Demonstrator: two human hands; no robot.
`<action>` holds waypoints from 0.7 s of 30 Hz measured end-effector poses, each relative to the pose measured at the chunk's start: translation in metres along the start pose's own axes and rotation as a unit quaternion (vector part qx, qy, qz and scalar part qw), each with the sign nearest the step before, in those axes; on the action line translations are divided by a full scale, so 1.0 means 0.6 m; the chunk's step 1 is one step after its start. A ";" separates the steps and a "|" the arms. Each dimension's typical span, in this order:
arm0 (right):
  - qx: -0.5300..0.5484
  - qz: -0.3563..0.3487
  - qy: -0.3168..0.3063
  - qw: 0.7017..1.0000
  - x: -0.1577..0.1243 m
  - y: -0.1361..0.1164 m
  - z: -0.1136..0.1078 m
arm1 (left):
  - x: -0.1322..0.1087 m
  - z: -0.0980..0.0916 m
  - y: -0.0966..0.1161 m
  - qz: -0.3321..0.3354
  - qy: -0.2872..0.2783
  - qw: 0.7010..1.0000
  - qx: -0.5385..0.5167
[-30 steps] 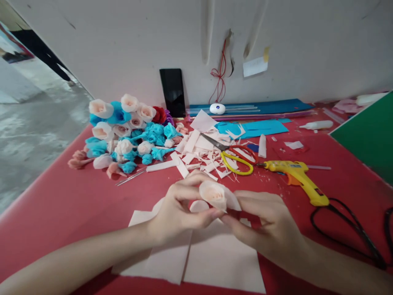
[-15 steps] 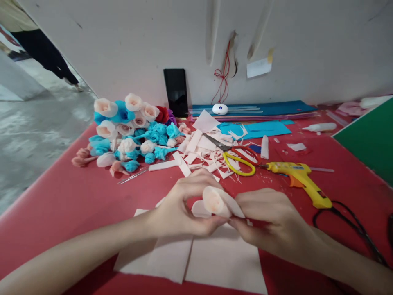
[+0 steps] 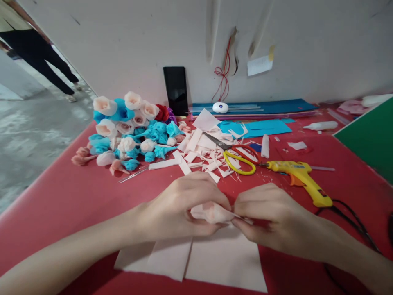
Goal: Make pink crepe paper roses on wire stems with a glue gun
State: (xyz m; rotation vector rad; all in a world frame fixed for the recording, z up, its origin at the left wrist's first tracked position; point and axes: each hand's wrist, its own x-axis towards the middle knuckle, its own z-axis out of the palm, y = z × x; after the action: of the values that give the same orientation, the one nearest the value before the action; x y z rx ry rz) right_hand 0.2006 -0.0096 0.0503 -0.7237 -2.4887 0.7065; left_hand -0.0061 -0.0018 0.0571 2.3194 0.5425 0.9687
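Note:
Between my two hands is a pale pink paper flower [image 3: 213, 213], its petals partly covered by my fingers. My left hand [image 3: 187, 205] curls around it, thumb below and fingers above. At the flower's right edge, my right hand [image 3: 270, 213] pinches the paper between thumb and forefinger. Flat pale pink paper sheets [image 3: 225, 262] lie on the red table under my hands. Just beyond are pink paper scraps [image 3: 196, 143] with scissors [image 3: 235, 153] resting on them, handles red and yellow.
A yellow glue gun [image 3: 302, 178] with a black cord lies at the right. Finished paper flowers [image 3: 125, 135] in blue, pink and red are piled at the left. A phone [image 3: 176, 91] leans on the wall. A person [image 3: 37, 49] stands in the left background.
My left fingers have closed over the flower from above, and it has tipped so its opening is less visible. My right hand keeps its pinch. The person in the background has shifted.

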 end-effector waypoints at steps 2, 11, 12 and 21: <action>0.001 0.006 -0.001 1.000 0.001 -0.002 -0.002 | -0.001 -0.002 -0.001 -0.002 -0.004 1.000 0.005; 0.025 0.015 0.008 1.000 0.001 -0.001 -0.006 | 0.002 -0.006 0.003 0.001 0.016 1.000 0.011; 0.035 0.015 0.007 0.999 0.001 -0.001 -0.006 | 0.002 -0.006 0.003 0.003 0.019 1.000 0.010; 0.069 0.036 -0.005 0.997 -0.003 -0.005 -0.012 | -0.003 -0.007 -0.003 0.018 0.036 0.999 -0.002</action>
State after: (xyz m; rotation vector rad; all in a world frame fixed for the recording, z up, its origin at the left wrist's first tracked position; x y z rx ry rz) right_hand 0.2048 -0.0105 0.0567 -0.7632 -2.4040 0.9011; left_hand -0.0105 0.0001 0.0575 2.3045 0.5289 1.0731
